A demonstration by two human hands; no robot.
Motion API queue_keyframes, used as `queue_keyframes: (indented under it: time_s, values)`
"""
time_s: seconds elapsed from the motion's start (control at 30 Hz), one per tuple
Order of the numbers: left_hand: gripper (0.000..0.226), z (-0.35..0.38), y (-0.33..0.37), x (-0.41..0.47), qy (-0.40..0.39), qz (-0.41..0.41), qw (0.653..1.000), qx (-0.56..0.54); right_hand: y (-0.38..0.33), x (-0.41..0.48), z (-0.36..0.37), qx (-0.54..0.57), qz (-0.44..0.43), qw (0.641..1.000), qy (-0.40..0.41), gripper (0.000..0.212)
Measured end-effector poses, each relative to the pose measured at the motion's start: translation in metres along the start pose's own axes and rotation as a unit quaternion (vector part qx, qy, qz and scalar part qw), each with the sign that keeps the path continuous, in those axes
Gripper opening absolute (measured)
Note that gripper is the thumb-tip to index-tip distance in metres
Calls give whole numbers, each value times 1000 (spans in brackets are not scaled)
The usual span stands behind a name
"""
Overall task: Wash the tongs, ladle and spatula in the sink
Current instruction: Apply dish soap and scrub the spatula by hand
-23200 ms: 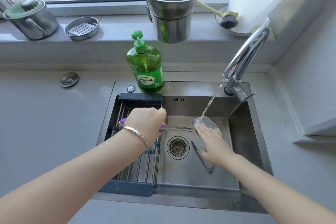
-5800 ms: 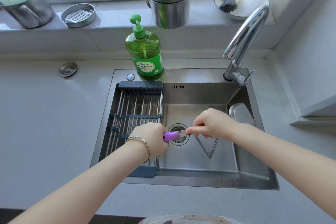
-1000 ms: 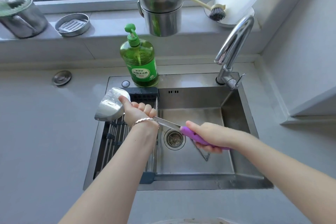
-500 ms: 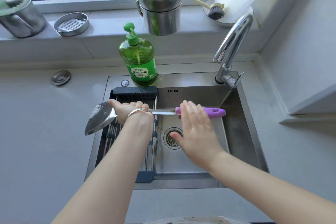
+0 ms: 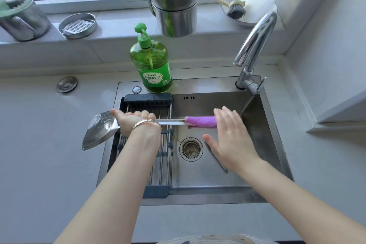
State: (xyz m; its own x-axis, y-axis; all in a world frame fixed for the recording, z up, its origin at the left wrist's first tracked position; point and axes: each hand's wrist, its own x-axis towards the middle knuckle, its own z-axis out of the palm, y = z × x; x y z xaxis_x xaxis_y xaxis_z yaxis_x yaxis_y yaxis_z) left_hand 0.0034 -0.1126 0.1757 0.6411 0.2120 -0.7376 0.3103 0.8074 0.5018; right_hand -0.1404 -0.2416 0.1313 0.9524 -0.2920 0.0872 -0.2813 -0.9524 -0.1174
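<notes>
While the left hand [image 5: 132, 122] grips the spatula [image 5: 103, 128], the right hand [image 5: 229, 140] hovers flat.

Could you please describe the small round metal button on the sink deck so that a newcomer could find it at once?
Start at the steel sink and look along its back ledge. Left of the green soap bottle, just above the dark end of the drying rack, sits the button. It is smaller than the round metal cap on the grey counter farther left.

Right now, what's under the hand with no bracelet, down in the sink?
Under the open right hand lies a thin metal utensil on the steel sink floor; only its tip pokes out. The hand covers the rest, so I can't tell what it is.
</notes>
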Motion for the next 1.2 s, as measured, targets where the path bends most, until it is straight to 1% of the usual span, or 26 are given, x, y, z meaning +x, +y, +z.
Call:
queue_keyframes:
  time_s: [0.07,0.13,0.17,0.27,0.3,0.37,0.4,0.47,0.53,0.57,0.63,0.67,0.73,0.8,0.83,0.87,0.9,0.93,0.97,1.0,1.03,1.07,1.1,1.13,1.17,1.2]
  values:
    - [58,0,-3,-2,-3,-6,1000,1,-13,-2,0,23,4,1000,-3,81]
    - [59,0,-10,-10,-10,-14,1000,15,-28,-1,2,34,-30,999,-5,78]
    - [59,-1,-11,-11,-11,-13,1000,17,-26,2,-2,27,-44,999,-5,82]
    - [59,1,-4,-7,-7,3,1000,9,-1,13,-6,42,-25,998,-27,101]
    - [59,1,-3,-7,-8,6,1000,7,-3,12,-8,41,-24,998,-28,101]
    - [59,1,-7,-11,-12,4,1000,10,-19,8,-6,37,-32,997,-56,91]
    - [59,1,-9,-13,-13,0,1000,14,-24,6,-4,38,-40,997,-56,88]
    - [58,-1,-7,-11,-8,-4,1000,16,-15,6,-8,32,-62,996,-59,89]
    - [58,0,-4,-8,-6,-2,1000,7,2,9,-10,46,-37,996,-59,97]
    - [59,1,-4,-8,-7,1,1000,5,2,9,-10,36,-30,998,-51,97]
    - [59,2,-10,-14,-14,-1,1000,11,-16,7,-8,23,-28,997,-73,90]
    - [59,3,-12,-16,-18,-4,1000,14,-23,6,-5,33,-40,997,-61,89]
    - [58,2,-11,-16,-18,-7,1000,14,-16,10,-10,50,-79,992,-81,98]
    - [58,4,-6,-11,-17,0,1000,6,1,16,-19,73,-60,992,-82,112]
    - [58,4,-5,-10,-17,3,1000,5,3,17,-21,78,-48,992,-82,115]
    - [59,5,-7,-12,-18,5,1000,7,-5,16,-22,80,-44,993,-79,111]
    - [59,4,-11,-16,-21,2,1000,12,-15,14,-20,79,-52,992,-84,103]
    - [58,3,-16,-20,-25,-3,999,20,-23,12,-14,79,-73,992,-68,91]
    - [58,1,-20,-23,-28,-8,999,25,-28,11,-9,84,-94,992,-28,79]
    - [58,-2,-22,-23,-28,-11,999,28,-28,10,-8,101,-107,989,-31,73]
    - [58,-4,-21,-22,-26,-11,999,29,-22,10,-11,117,-101,987,-52,73]
    - [58,-6,-19,-20,-21,-7,999,30,-11,11,-13,131,-78,984,-95,73]
    - [58,-6,-17,-17,-15,-3,999,30,-2,10,-15,127,-50,983,-119,71]
    - [58,-7,-16,-16,-12,0,999,30,3,7,-14,108,-27,988,-104,71]
    - [58,-8,-16,-17,-11,-2,999,31,3,5,-14,72,-16,993,-95,77]
    - [58,-9,-17,-18,-13,-9,999,35,0,6,-15,49,-3,992,-115,77]
